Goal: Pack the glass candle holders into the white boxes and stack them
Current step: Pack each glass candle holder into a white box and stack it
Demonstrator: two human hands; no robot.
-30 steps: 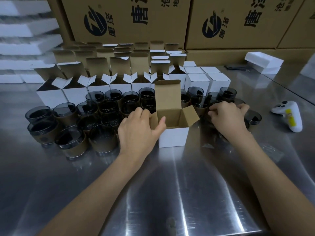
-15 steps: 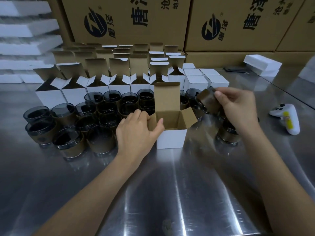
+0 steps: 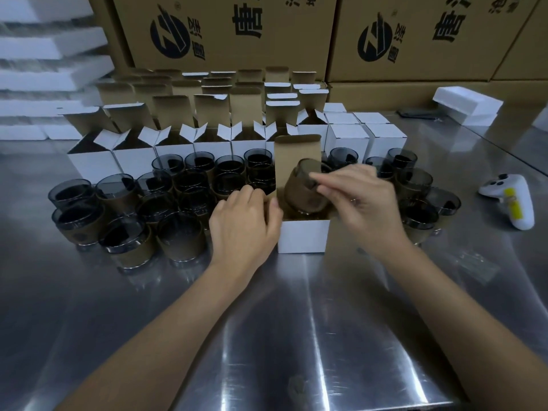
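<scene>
the right hand grips a glass candle holder by its rim, thumb and fingers curled round the top edge. the holder is tilted, mouth leaning toward the back, and its base sits just inside the mouth of the open white box. the left hand clasps the left side of that box, thumb pressed on the side flap and fingers wrapped round the wall. the two hands are apart, one on either side of the box.

the box's tall brown lid flap stands upright right behind the tilted holder. just left of the left hand a cluster of candle holders stands packed close, touching one another. another group of holders stands behind and to the right of the right hand, which partly hides it. behind both groups run rows of open boxes with their flaps up, and a few closed white boxes sit at the right end.

a white controller with a yellow strip lies on the steel table well to the right. a white foam block lies further back. printed cardboard cartons wall off the rear, and stacked foam sheets stand at the far left.
</scene>
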